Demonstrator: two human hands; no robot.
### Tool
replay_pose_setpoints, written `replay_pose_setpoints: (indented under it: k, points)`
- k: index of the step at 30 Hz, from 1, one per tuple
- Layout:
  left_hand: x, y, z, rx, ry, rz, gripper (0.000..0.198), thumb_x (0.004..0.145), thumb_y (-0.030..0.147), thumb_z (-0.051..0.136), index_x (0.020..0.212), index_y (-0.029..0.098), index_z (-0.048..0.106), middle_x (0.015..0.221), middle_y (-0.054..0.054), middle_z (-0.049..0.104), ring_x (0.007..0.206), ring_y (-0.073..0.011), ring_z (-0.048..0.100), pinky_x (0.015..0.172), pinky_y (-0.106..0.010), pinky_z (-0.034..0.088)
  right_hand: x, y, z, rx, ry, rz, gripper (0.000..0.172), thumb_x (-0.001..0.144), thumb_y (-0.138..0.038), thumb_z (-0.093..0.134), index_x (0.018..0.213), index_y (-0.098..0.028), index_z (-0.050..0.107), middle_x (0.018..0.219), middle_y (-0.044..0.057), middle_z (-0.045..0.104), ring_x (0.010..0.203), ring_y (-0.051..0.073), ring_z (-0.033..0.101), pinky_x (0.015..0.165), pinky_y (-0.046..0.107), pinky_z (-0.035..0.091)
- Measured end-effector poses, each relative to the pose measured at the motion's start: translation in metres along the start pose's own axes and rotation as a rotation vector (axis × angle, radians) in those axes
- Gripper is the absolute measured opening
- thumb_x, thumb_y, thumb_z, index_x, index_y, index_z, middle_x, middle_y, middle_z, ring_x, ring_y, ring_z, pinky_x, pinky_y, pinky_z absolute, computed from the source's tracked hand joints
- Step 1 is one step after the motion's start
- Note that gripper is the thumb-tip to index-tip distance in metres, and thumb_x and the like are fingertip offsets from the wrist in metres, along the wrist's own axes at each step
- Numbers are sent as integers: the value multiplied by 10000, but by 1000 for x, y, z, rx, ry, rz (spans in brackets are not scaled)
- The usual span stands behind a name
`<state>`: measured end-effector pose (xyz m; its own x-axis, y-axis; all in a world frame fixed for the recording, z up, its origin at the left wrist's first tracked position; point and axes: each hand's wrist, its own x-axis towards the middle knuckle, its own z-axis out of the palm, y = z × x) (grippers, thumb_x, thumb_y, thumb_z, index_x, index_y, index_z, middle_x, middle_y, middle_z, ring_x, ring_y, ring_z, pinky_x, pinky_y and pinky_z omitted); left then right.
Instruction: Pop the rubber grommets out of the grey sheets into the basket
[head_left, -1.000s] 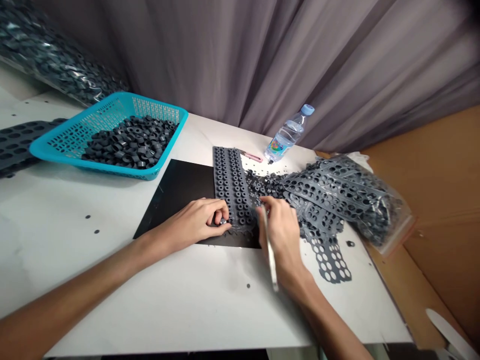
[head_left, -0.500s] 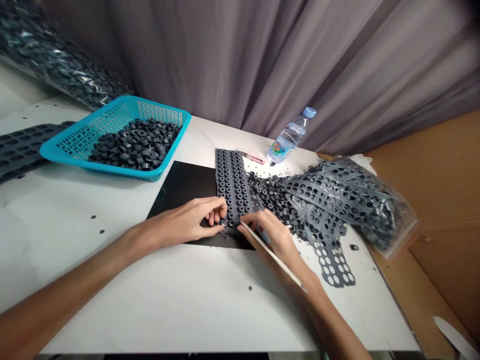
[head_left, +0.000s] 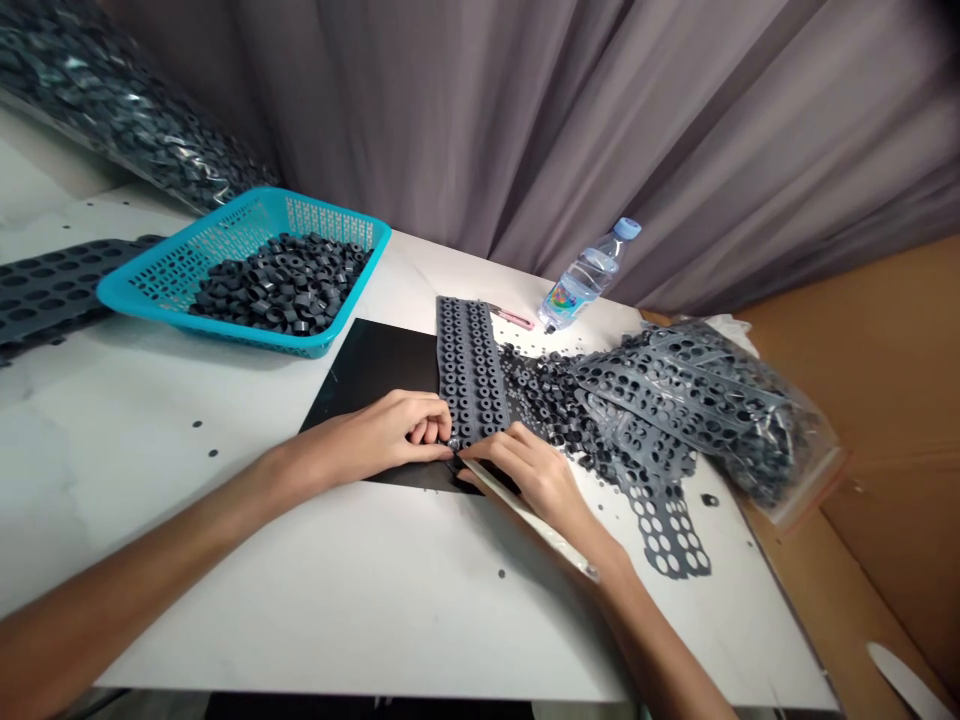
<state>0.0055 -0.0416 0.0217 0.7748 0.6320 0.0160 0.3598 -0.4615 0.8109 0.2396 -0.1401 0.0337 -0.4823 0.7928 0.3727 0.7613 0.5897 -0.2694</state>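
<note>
A dark grey rubber sheet (head_left: 469,372) studded with rows of rings lies on a black mat (head_left: 373,372). My left hand (head_left: 390,432) rests on the mat, its fingers curled and pinching the sheet's near left corner. My right hand (head_left: 525,470) grips a thin pale stick-like tool (head_left: 532,522), whose tip touches that same corner beside my left fingertips. Loose grey rings (head_left: 544,392) are heaped just right of the sheet.
A turquoise basket (head_left: 184,290) of grey rings stands at the back left. A clear bag (head_left: 757,420) of punched-out grey strips lies at right, a water bottle (head_left: 585,280) behind it. A punched strip (head_left: 671,530) lies near the table's right edge. A grey curtain hangs behind.
My right hand moved left from the sheet's right side to its near left corner, swinging the tool's tip toward my left fingers. My left hand stayed at the corner.
</note>
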Motion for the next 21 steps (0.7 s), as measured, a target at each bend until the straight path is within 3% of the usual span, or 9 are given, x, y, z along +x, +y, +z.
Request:
replay_pose_setpoints:
  k: [7, 12, 17, 21]
  points:
    - [1, 1, 2, -23, 7, -11, 203, 924, 385, 732, 902, 189, 686, 822, 9, 600, 727, -139, 540, 671, -249, 461, 0, 1, 6, -49, 4, -19, 188, 1073, -350, 596, 1053, -203, 712, 921, 48, 766, 808, 185, 650, 735, 299, 514]
    - [2, -2, 3, -63, 3, -18, 217, 892, 395, 761, 904, 189, 694, 796, 12, 606, 717, -141, 544, 661, -248, 462, -1, 0, 12, -134, 10, -34, 260, 1107, -338, 520, 1235, -180, 683, 932, 59, 750, 794, 181, 668, 724, 306, 498]
    - [4, -6, 4, -91, 6, -32, 233, 867, 405, 779, 883, 189, 692, 766, 16, 617, 693, -140, 541, 649, -247, 457, 1, -5, 16, -241, 28, -86, 225, 1103, -276, 525, 1192, -144, 684, 905, 62, 731, 778, 203, 650, 717, 339, 460]
    - [4, -9, 7, -88, 6, -26, 227, 871, 405, 773, 881, 196, 687, 758, 19, 613, 690, -143, 549, 645, -247, 459, 1, -12, 21, -314, 55, -24, 192, 1101, -227, 510, 1187, -133, 653, 925, 80, 726, 818, 224, 663, 747, 358, 443]
